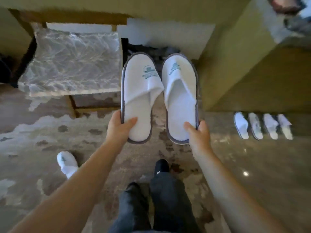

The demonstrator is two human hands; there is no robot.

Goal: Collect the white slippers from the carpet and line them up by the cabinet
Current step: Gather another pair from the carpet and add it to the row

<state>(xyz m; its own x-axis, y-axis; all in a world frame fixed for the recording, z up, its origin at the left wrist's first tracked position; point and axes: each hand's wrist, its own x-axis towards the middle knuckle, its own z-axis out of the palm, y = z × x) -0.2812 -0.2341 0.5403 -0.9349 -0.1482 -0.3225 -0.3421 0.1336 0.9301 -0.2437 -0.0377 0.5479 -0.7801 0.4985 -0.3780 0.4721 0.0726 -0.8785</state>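
White terry slippers, one [137,98] pinched at the heel by the left hand [120,127], the other [180,100] by the right hand [198,137] (held above the carpet [42,132]), could slip from such shallow thumb-and-finger grips before reaching the row of four [262,126] by the cabinet [252,81].

Open floor ahead, with furniture crowding in on both sides.

A marble-topped table [70,63] is standing to the left, and a tall olive cabinet [244,68] is rising to the right, leaving a narrow gap between them. Two held slippers, the left slipper [139,98] and the right slipper [180,101], are filling most of that gap. Four white slippers [262,126] are lying in a row along the cabinet's base, with bare floor [218,132] lying open to their left. A lone slipper [67,163] is sitting on the patterned carpet [42,140] at lower left, well apart from the rest.
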